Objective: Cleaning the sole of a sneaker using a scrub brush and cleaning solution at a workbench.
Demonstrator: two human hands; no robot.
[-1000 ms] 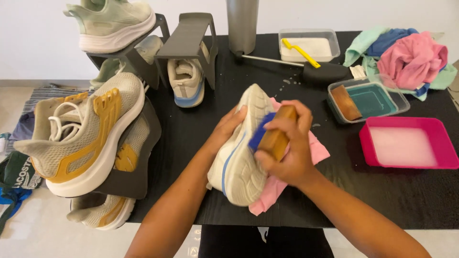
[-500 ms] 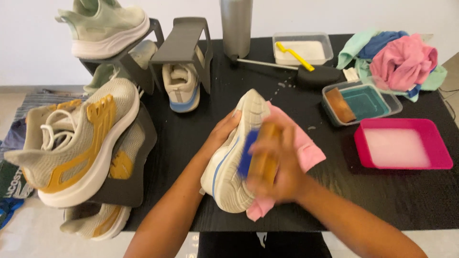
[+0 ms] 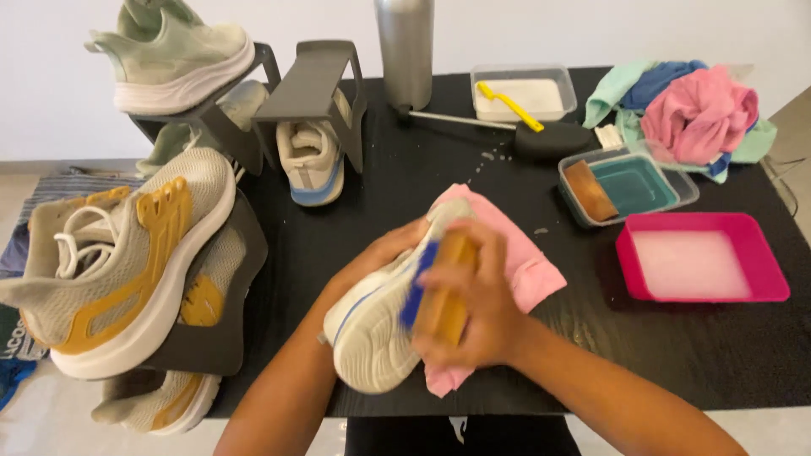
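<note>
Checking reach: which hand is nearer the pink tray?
Right. The right hand, gripping the wooden brush, is left of the pink tray; the left hand is farther left, behind the shoe.

I have one view only — the head camera, worn high and tilted steeply down and forward over the near edge of the black table. It sits close: both forearms enter from the bottom of the frame, and the left hand and right hand meet just below centre. The far edge, against a white wall, closes the top — floor shows at left.
</note>
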